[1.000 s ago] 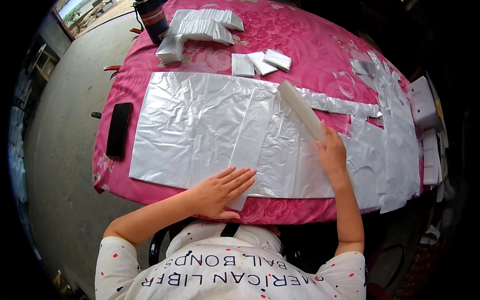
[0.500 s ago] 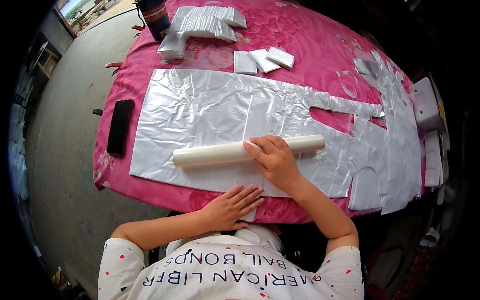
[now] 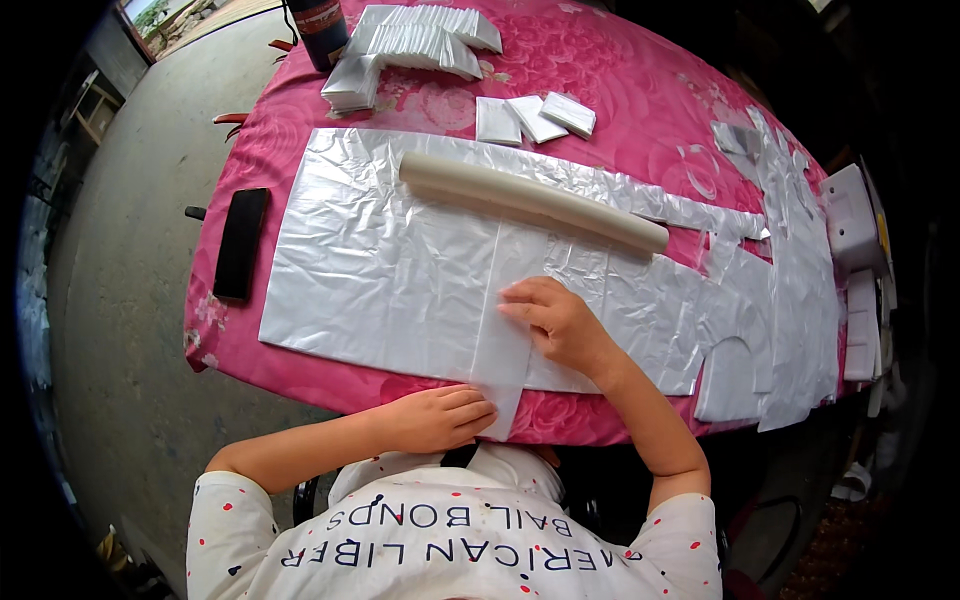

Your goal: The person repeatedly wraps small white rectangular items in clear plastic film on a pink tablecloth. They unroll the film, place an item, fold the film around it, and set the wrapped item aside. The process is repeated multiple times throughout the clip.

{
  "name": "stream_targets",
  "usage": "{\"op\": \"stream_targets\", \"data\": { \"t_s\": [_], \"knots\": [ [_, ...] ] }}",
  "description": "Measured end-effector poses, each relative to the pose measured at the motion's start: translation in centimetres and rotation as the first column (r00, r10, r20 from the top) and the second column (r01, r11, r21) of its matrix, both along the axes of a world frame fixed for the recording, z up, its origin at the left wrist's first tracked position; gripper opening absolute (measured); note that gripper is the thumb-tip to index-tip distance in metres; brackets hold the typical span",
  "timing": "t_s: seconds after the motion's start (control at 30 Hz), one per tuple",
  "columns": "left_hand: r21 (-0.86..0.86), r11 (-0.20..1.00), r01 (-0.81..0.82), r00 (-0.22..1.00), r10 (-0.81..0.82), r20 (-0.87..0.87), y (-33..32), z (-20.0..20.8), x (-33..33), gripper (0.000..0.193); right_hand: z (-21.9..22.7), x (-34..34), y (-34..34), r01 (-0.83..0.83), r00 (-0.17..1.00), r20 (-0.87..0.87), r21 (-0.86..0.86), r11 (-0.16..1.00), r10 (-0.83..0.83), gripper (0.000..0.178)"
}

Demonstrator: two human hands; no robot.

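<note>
A narrow, folded length of thin translucent plastic film (image 3: 507,350) runs across a stack of silvery-white plastic bags (image 3: 350,250) to the table's near edge. Its near end is under the fingertips of my left hand (image 3: 435,418), which lies flat with the fingers stretched out side by side. Farther up the film, my right hand (image 3: 562,322) has its thumb and fingers pinched together at the film; the exact grip is partly hidden. Beyond both hands, a pale round tube (image 3: 530,200) rests slantwise on the bags, touched by neither hand.
A pink flowered cloth (image 3: 600,60) covers the table. A black phone (image 3: 241,245) lies at the left. Folded white packets stand in rows (image 3: 420,45) at the back, near a dark tumbler (image 3: 320,35); three packets (image 3: 540,118) lie apart. Cut plastic sheets (image 3: 800,300) hang at the right.
The tube has left my right hand and now lies farther away, tilted the other way. My right hand has its fingers at the folded film; my left has shifted slightly left.
</note>
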State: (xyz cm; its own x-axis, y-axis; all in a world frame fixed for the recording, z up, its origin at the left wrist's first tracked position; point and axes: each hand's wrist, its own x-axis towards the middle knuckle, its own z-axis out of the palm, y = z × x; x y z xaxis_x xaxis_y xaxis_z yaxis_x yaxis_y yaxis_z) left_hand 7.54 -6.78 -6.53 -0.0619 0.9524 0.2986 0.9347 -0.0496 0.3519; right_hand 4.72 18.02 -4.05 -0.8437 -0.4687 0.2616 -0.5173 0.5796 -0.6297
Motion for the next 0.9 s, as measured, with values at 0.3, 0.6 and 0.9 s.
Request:
{"op": "stream_targets", "data": {
  "t_s": [0.3,0.6,0.9],
  "knots": [
    [0.200,0.975,-0.101,0.975,0.057,0.212,0.4,1.7,-0.4,0.024,0.8,4.8,-1.4,0.018,0.999,-0.050,0.037,0.999,-0.016,0.041],
    [-0.071,0.982,-0.175,0.971,0.184,0.152,1.9,3.5,-3.4,0.086,-0.4,5.3,-1.7,0.222,0.968,-0.119,0.010,0.975,-0.219,0.036],
    [-0.148,0.924,-0.351,0.835,0.381,0.398,2.9,2.2,-5.0,0.062,0.0,4.3,-0.9,0.335,0.942,-0.004,-0.052,0.941,-0.336,0.017]
  ]
}}
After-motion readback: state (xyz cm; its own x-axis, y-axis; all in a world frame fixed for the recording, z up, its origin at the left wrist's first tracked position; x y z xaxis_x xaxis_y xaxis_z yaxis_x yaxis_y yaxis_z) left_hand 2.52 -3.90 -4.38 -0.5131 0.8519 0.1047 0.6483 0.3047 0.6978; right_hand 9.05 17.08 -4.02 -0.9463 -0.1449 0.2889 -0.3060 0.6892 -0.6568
